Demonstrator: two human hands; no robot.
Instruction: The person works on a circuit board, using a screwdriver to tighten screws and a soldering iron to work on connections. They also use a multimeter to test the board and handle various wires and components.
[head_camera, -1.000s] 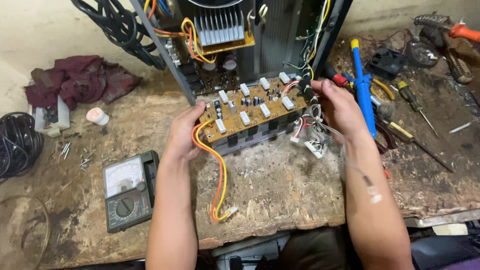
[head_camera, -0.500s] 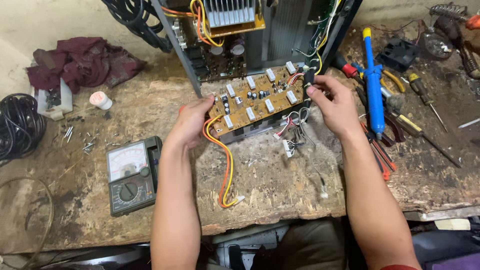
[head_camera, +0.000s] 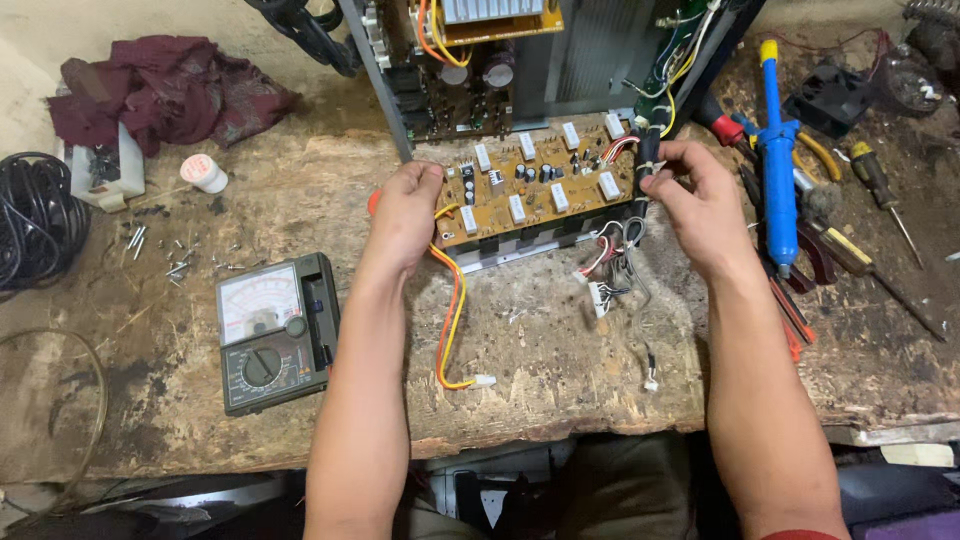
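1. On the worktop (head_camera: 560, 350), a scarred wooden slab, the open amplifier chassis (head_camera: 560, 60) stands at the far edge, and everything I handle sits just in front of it.

2. Next in size, the brown circuit board (head_camera: 540, 185) rests tilted against the chassis, component side up, its white block resistors in view. I would keep it level between both hands so nothing on its underside scrapes the wood.

3. My left hand (head_camera: 405, 215) has its grip clamped on the board's left edge, fingers curled over the rim. I judge that an edge hold is right: it keeps skin off the solder side.

4. My right hand (head_camera: 695, 200) has its grip pinched together on a black wire bundle (head_camera: 648, 165) at the board's right end. Holding close to where the wires meet the board should spare the joints from strain.

5. An analogue multimeter (head_camera: 275, 330) lies well to the left, apart from both hands; the blue solder sucker (head_camera: 778, 165) lies just right of my right hand, among screwdrivers.

6. An orange and yellow lead (head_camera: 450, 320) trails from the board's left corner towards me, ending in a small white plug (head_camera: 485, 380). I would watch that it does not snag.

7. Loose white connectors (head_camera: 600, 292) hang below the right hand; they could catch on the rough wood.
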